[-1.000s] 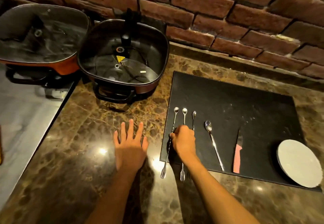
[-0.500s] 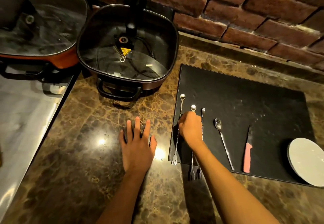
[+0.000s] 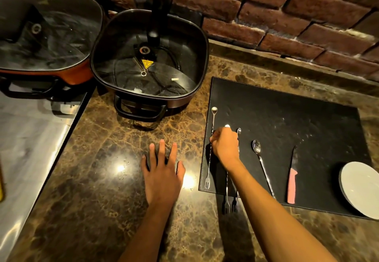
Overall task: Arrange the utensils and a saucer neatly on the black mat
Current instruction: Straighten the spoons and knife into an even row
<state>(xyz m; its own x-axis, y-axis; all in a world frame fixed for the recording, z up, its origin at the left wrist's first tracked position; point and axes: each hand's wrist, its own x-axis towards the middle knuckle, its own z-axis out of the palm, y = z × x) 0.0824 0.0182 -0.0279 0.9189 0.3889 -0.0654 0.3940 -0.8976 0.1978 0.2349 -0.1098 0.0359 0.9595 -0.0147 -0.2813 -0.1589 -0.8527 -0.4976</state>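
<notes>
A black mat (image 3: 297, 118) lies on the brown marble counter. Three long thin stirrers, each with a spoon tip and a fork tip, lie along its left side. The left stirrer (image 3: 208, 165) rests wholly on the mat. The fork ends of the middle stirrer (image 3: 227, 192) and the right stirrer (image 3: 236, 202) stick out past the near edge. My right hand (image 3: 225, 146) lies curled over them, fingertips on the left stirrer's shaft. Further right are a spoon (image 3: 256, 148), a pink-handled knife (image 3: 292, 185) and a white saucer (image 3: 361, 188) overhanging the near right corner. My left hand (image 3: 164, 173) rests flat on the counter.
A square black electric pan with a glass lid (image 3: 149, 56) stands just left of the mat's far corner. An orange-sided pan (image 3: 47, 30) sits beside it. A steel surface (image 3: 26, 138) borders the counter on the left, and a brick wall (image 3: 266, 15) runs behind.
The left stirrer has slid away from me, so its fork end now lies on the mat. My right hand moved with it. My left hand stayed flat.
</notes>
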